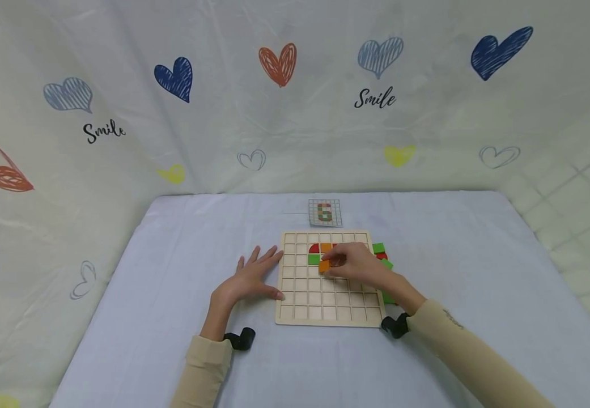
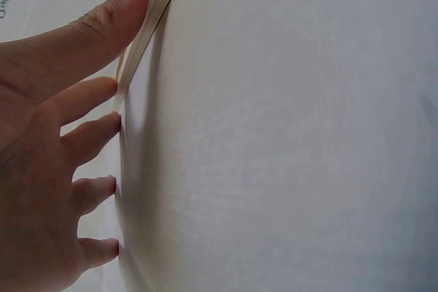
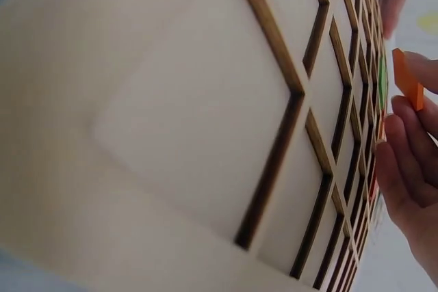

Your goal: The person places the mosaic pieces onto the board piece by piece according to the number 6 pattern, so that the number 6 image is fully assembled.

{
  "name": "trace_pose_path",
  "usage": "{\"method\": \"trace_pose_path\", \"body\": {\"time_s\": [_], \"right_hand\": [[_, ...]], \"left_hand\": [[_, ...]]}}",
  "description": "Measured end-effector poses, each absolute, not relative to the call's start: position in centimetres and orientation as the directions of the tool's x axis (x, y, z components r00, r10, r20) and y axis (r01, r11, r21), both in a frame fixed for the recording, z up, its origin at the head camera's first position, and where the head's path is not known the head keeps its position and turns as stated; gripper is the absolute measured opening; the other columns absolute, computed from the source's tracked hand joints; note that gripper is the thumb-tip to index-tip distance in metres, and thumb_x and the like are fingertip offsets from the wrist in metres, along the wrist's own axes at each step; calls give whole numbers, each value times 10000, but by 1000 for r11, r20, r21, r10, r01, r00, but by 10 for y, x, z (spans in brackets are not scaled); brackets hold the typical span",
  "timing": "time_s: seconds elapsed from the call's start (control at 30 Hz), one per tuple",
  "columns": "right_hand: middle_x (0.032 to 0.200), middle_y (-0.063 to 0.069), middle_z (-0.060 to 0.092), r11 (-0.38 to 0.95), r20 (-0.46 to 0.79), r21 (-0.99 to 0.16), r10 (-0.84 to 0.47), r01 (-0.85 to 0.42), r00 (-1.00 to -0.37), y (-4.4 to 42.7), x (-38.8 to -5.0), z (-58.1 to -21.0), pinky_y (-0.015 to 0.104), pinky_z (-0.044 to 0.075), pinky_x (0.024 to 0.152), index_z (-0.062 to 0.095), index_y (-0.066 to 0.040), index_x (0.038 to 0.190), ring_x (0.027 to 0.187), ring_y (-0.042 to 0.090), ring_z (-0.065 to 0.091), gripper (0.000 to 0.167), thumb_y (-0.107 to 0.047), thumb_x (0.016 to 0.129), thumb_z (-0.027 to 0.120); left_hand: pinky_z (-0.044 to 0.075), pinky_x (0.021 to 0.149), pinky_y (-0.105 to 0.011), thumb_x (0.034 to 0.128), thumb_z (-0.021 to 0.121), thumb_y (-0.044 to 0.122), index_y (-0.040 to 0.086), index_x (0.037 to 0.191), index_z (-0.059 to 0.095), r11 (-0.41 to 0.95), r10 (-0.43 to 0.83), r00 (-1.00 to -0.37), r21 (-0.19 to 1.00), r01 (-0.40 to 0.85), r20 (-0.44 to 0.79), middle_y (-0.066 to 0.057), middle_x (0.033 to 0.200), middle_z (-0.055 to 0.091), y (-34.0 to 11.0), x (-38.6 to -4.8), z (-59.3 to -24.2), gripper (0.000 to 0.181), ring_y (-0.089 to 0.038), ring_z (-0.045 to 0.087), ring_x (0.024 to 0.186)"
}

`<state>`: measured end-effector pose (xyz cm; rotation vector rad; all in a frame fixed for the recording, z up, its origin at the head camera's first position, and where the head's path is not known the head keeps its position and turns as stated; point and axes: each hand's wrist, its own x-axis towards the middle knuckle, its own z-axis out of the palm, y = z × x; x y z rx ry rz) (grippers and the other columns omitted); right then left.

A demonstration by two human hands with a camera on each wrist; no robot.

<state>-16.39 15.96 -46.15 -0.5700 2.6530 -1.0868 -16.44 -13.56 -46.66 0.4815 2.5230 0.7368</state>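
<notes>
A wooden grid board lies on the white cloth. My right hand pinches an orange square tile between thumb and fingers over the board's upper middle; in the right wrist view the tile is tilted above the grid. Close by, a red rounded tile, another orange tile and a green tile sit in cells. More red shows partly behind the right hand. My left hand, fingers spread, touches the board's left edge; its thumb rests against the wooden rim in the left wrist view.
Behind the board lies a small card with a coloured grid pattern. Loose green tiles and red ones lie along the board's right side, partly covered by the right arm. A cloth backdrop with printed hearts stands behind the table.
</notes>
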Motion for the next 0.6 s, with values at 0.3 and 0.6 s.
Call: {"method": "trace_pose_path", "body": {"time_s": [0.3,0.6], "right_hand": [[907,-18,723,676,-54,-673,-450,-301,-891,145,-165,-460,249,519,718,784,-51,1090,792,115,592,292,-208,852,845],[897,-13,713,680,-62,-665,-463,-310,-884,137,-167,-461,255,523,723,775,-28,1084,789,107,591,280,-168,851,844]], "left_hand": [[-74,1246,-656,794,889,376,205,1637,308,794,453,-828,573,204,-332,-21,1731,183,-136,-164,-465,1039,-367,-43,1606],[-78,1244,-658,805,882,379,205,1641,297,792,457,-826,573,210,-329,-21,1734,173,-137,-165,-468,1034,-364,-48,1607]]}}
